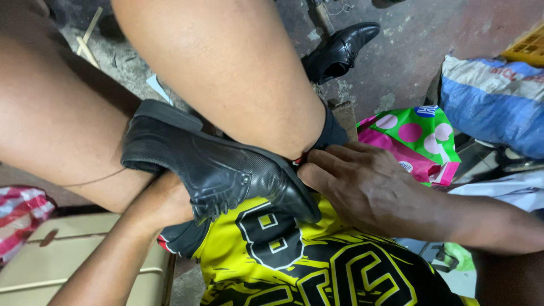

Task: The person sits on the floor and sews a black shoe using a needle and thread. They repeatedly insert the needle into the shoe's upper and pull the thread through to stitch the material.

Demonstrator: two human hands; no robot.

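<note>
I see right hand point(362, 187) pinching toe of black shoe point(221, 170); left hand hidden under shoe, grip unclear. Second shoe point(339, 52) at 1 o'clock. Best keep sole braced on lap.

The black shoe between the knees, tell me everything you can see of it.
The shoe is black, looks like leather, glossy, with a textured toe, stitched seams and a dark sole and heel. It lies on its side, heel to the left, toe to the right, clamped between the legs over a yellow-and-black jersey. The right hand touches its toe end. The left hand is hidden behind it; only the forearm shows.
</note>
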